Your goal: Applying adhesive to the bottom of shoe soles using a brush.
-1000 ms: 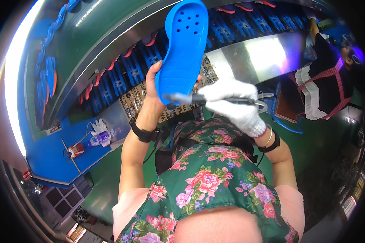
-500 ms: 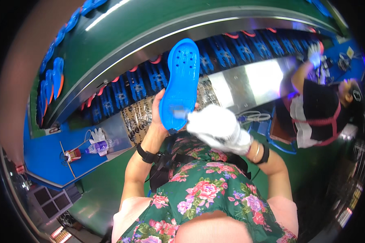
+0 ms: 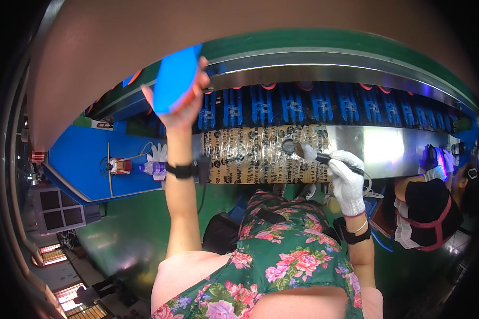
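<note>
My bare left hand [image 3: 182, 116] is raised over the conveyor's edge at the left, its fingers and thumb around the heel end of a blue shoe sole [image 3: 175, 80]. The sole is slightly blurred and shows an orange edge. In a white knit glove, my right hand [image 3: 347, 183] grips the dark handle of a brush [image 3: 322, 158]. The pale bristles point left, close to a small round dark pot [image 3: 288, 146]; I cannot tell whether they touch it. That pot sits on brown cardboard [image 3: 234, 173] wrapped in shiny printed tape.
Behind the cardboard runs a row of blue forked holders [image 3: 292, 106], under a raised green conveyor with a metal edge [image 3: 303, 61]. On the blue table [image 3: 80, 165] at left lie a purple bottle [image 3: 153, 168] and a white glove. A co-worker [image 3: 426, 207] sits at right.
The sole has moved up and left in my left hand, away from the brush, and is turned over. My gloved right hand has gone right and lower, bringing the brush beside the pot.
</note>
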`<state>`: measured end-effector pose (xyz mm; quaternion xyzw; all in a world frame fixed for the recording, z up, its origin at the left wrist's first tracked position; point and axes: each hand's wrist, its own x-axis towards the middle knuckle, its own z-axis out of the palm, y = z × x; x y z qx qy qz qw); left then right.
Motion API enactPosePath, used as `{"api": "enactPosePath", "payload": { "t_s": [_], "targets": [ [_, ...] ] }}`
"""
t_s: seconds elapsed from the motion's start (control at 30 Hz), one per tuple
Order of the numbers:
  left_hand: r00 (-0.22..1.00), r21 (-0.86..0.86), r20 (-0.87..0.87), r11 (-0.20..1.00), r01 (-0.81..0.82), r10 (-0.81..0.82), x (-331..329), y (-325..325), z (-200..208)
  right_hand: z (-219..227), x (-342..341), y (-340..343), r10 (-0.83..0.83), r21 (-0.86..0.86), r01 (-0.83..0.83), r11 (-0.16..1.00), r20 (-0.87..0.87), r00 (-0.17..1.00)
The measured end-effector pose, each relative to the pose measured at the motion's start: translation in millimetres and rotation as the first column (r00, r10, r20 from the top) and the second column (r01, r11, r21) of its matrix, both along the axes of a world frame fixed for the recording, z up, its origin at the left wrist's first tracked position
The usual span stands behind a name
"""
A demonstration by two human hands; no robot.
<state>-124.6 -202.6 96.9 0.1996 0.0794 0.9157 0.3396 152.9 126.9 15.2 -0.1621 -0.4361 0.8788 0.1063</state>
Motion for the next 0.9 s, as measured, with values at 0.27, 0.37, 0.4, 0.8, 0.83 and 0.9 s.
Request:
{"api": "enactPosePath", "payload": {
  "t_s": [0.27, 0.37, 0.4, 0.8, 0.83, 0.9],
  "targets": [
    [0.677, -0.096, 0.450, 0.785, -0.612, 0.582, -55.8, -2.0, 2.4, -33.7, -4.8, -34.8, 0.052, 0.094, -0.069, 0.993, 0.174, 0.983],
    [0.625, -0.461, -0.024, 0.546, -0.700, 0.781, -37.7, 23.2, -2.0, -40.9, 1.2, -31.1, -0.004, 0.117, -0.023, 0.993, 0.227, 0.974],
    [0.636, -0.461, -0.030, 0.554, -0.693, 0.771, -32.5, 29.3, -0.3, -41.3, 3.7, -28.7, -0.021, 0.105, -0.004, 0.994, 0.236, 0.971],
    [0.481, -0.668, -0.742, 0.448, -0.595, -0.467, 28.9, 302.9, 27.1, -72.8, 37.1, 25.6, -0.183, 0.025, 0.182, 0.983, 0.201, 0.962],
    [0.455, -0.707, -0.697, 0.423, -0.567, -0.555, 35.3, 336.5, 41.0, -74.4, 42.9, 31.7, -0.226, 0.052, 0.221, 0.974, 0.161, 0.961],
    [0.281, -0.674, -0.686, 0.440, -0.593, -0.671, 20.3, 405.7, 47.5, -68.7, 51.8, 47.1, -0.249, 0.078, 0.240, 0.968, 0.146, 0.957]
  ]
}}
